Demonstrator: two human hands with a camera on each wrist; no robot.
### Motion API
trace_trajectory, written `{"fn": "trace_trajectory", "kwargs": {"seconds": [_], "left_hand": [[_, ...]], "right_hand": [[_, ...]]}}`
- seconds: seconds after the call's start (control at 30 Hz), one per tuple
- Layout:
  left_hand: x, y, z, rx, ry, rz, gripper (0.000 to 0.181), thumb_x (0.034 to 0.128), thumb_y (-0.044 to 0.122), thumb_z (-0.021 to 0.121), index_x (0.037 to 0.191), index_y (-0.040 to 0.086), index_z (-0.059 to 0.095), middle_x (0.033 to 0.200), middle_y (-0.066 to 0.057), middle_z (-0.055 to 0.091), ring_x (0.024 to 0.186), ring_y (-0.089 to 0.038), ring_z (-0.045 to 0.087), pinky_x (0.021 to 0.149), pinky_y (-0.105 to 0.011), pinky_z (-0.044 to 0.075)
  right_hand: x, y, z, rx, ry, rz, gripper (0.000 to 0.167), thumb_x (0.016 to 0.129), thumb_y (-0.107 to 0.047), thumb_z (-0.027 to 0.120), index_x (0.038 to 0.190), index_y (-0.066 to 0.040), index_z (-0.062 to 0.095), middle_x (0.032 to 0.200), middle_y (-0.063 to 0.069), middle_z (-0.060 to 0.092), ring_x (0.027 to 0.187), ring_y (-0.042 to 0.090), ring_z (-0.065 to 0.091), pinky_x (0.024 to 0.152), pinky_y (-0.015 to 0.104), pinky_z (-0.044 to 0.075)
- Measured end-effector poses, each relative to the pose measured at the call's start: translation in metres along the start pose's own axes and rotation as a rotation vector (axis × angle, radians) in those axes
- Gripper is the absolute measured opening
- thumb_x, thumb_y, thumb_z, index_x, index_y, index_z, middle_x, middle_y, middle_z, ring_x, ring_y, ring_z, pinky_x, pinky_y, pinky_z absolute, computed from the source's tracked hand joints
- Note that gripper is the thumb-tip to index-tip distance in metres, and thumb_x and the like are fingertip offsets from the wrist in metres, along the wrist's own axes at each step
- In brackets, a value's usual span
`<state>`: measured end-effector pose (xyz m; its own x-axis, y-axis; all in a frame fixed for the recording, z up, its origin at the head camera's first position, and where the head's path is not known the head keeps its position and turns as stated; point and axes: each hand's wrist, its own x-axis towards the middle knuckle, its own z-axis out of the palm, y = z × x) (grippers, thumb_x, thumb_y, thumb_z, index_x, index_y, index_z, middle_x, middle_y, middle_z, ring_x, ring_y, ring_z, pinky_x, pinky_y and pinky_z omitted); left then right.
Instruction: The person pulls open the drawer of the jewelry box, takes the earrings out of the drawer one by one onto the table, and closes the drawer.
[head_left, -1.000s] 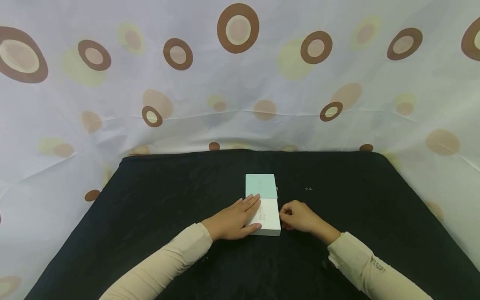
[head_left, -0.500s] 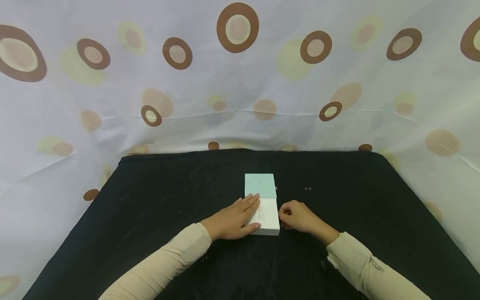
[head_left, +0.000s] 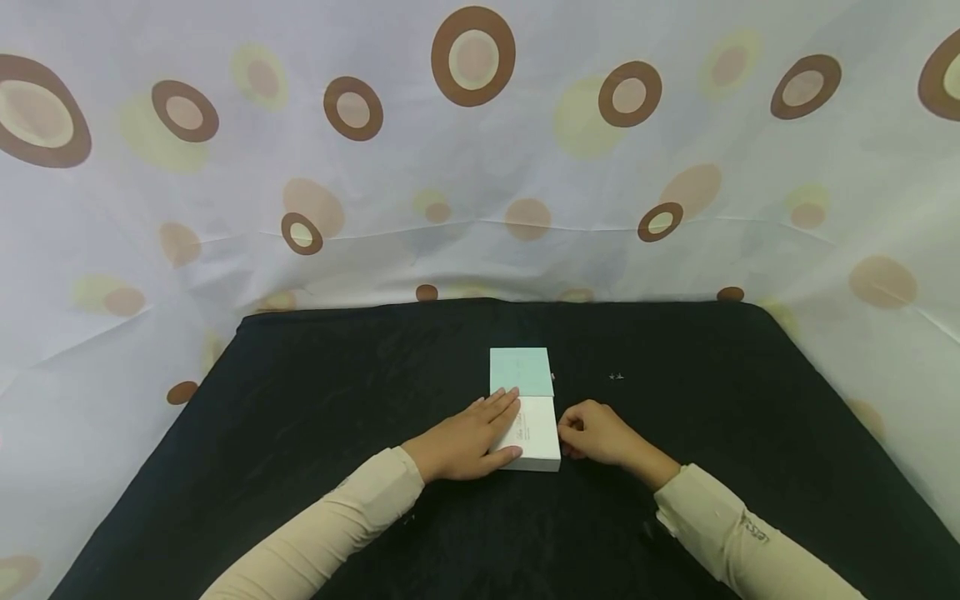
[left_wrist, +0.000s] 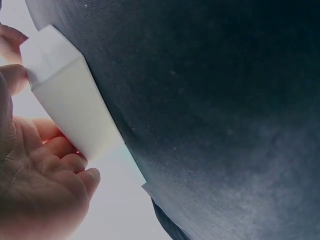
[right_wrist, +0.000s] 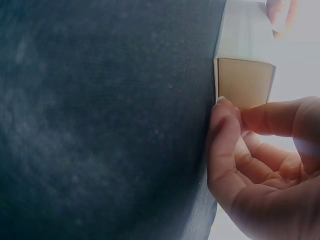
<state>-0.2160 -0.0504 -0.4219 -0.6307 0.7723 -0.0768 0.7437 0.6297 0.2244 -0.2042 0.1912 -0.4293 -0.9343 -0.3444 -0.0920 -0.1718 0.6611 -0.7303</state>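
Note:
A white box [head_left: 534,435] with faint printing lies on the black cloth, its far end meeting a mint-green box or cover [head_left: 520,372]. My left hand [head_left: 468,437] lies over the white box's left part with straight fingers, the thumb near its front end. At the box's right side my right hand [head_left: 596,432] has curled fingers, thumb and forefinger together. In the right wrist view, those fingertips [right_wrist: 221,107] pinch at the shaded side wall of the white box; what lies between them is hidden. The left wrist view shows the white box [left_wrist: 75,110] beside the left hand's fingers.
Two tiny silvery pieces [head_left: 617,377] lie on the black cloth [head_left: 360,367] right of the boxes. A small pale bit [head_left: 553,377] sticks out at the mint-green part's right edge. A white curtain [head_left: 480,167] with brown ovals hangs behind the table.

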Motion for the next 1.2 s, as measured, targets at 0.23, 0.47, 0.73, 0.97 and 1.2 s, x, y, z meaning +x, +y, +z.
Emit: {"fn": "trace_trajectory", "kwargs": {"seconds": [0.23, 0.47, 0.73, 0.97, 1.2], "left_hand": [[0.0003, -0.0006, 0.0016, 0.002, 0.005, -0.002, 0.071, 0.1005, 0.048, 0.039, 0.153, 0.005, 0.017, 0.161, -0.006, 0.01, 0.148, -0.02, 0.01, 0.118, -0.037, 0.016], [-0.0006, -0.0013, 0.003, 0.003, 0.005, 0.001, 0.072, 0.1006, 0.048, 0.039, 0.153, 0.005, 0.017, 0.161, -0.006, 0.009, 0.148, -0.019, 0.01, 0.118, -0.037, 0.015], [-0.0003, -0.0022, 0.0036, 0.015, 0.012, 0.012, 0.071, 0.101, 0.049, 0.037, 0.153, 0.005, 0.016, 0.161, -0.006, 0.008, 0.148, -0.019, 0.009, 0.118, -0.037, 0.016], [-0.0005, -0.0016, 0.0045, 0.02, 0.0, -0.003, 0.071, 0.1013, 0.049, 0.035, 0.154, 0.006, 0.014, 0.162, -0.004, 0.006, 0.148, -0.018, 0.007, 0.118, -0.036, 0.015], [-0.0006, -0.0008, 0.0036, 0.018, -0.003, -0.001, 0.071, 0.1015, 0.049, 0.035, 0.154, 0.006, 0.014, 0.161, -0.005, 0.006, 0.148, -0.019, 0.007, 0.118, -0.037, 0.015]], "right_hand": [[-0.001, -0.0017, -0.0005, -0.005, 0.005, 0.0, 0.019, 0.092, -0.006, 0.055, 0.08, -0.002, 0.069, 0.066, 0.002, 0.064, 0.058, 0.012, 0.062, 0.054, 0.026, 0.053], [-0.0014, -0.0006, -0.0008, -0.012, -0.002, -0.008, 0.018, 0.092, -0.006, 0.055, 0.082, -0.001, 0.069, 0.066, 0.001, 0.064, 0.058, 0.011, 0.062, 0.053, 0.027, 0.053], [-0.0004, 0.0003, -0.001, -0.011, -0.007, -0.003, 0.017, 0.092, -0.006, 0.056, 0.082, -0.002, 0.069, 0.066, 0.001, 0.065, 0.058, 0.011, 0.062, 0.053, 0.026, 0.052], [-0.0011, 0.0018, -0.0014, -0.016, -0.007, -0.01, 0.017, 0.092, -0.006, 0.056, 0.082, -0.002, 0.07, 0.066, 0.001, 0.065, 0.058, 0.011, 0.062, 0.053, 0.025, 0.051], [-0.0027, 0.0015, -0.0032, -0.01, -0.004, -0.018, 0.016, 0.091, -0.006, 0.057, 0.083, -0.002, 0.069, 0.066, 0.002, 0.065, 0.057, 0.012, 0.061, 0.051, 0.026, 0.051]]}}
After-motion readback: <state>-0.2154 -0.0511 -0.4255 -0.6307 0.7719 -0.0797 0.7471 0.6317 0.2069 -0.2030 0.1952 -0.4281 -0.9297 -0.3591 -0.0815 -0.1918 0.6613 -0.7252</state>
